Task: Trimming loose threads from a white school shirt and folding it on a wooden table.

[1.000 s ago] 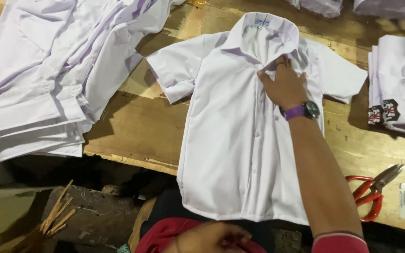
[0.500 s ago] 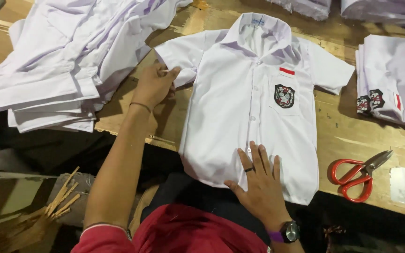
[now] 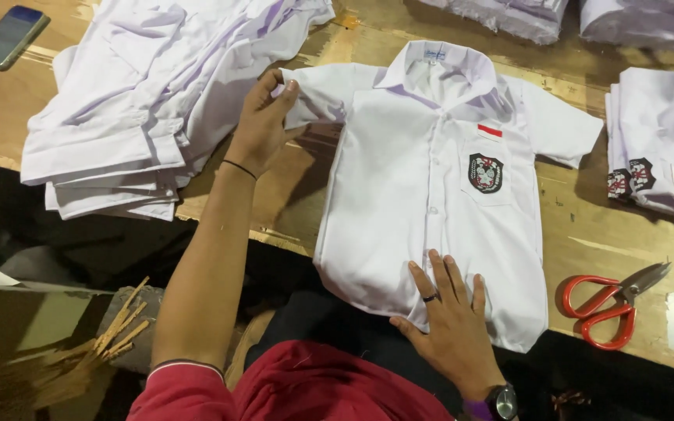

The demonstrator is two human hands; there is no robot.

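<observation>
head view: the white school shirt (image 3: 431, 195) lies face up and buttoned on the wooden table (image 3: 306, 187). the left hand (image 3: 263, 125) pinches its sleeve; the right hand (image 3: 450, 323), fingers spread, presses the hem. smoothing seems nearly done, and no fold has been made yet.

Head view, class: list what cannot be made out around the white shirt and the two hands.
- White shirt: its hem hangs over the table edge, and the right hand covers part of it.
- Left hand: its fingertips curl behind the sleeve, so the grip is hidden.
- Badge: too small to read.
- Folded shirts: cut off by the right edge.
</observation>
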